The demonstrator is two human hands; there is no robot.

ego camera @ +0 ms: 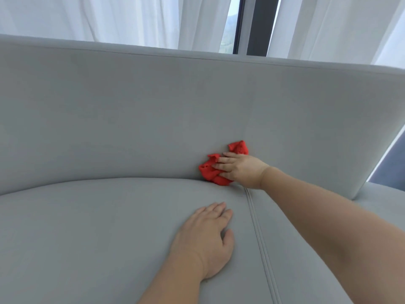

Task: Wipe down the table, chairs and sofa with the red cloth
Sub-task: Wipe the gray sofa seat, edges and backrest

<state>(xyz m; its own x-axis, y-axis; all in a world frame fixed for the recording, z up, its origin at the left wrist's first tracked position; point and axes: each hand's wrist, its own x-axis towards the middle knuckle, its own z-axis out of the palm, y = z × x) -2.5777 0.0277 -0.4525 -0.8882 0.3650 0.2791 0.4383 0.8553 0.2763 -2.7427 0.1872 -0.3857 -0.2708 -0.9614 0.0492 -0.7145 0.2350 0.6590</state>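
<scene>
A grey sofa (131, 119) fills the head view, its backrest upright and its seat cushion below. The crumpled red cloth (210, 172) lies against the bottom of the backrest, just above the crease where it meets the seat. My right hand (238, 168) presses the cloth against the backrest with straight fingers laid over it. My left hand (206, 235) rests flat on the seat cushion, fingers spread and holding nothing, a little left of the seat seam.
A stitched seam (260, 244) runs down the seat to the right of my left hand. White curtains (109, 18) hang behind the sofa, with a dark window frame (252, 25) between them. The backrest ends at the right (359, 189).
</scene>
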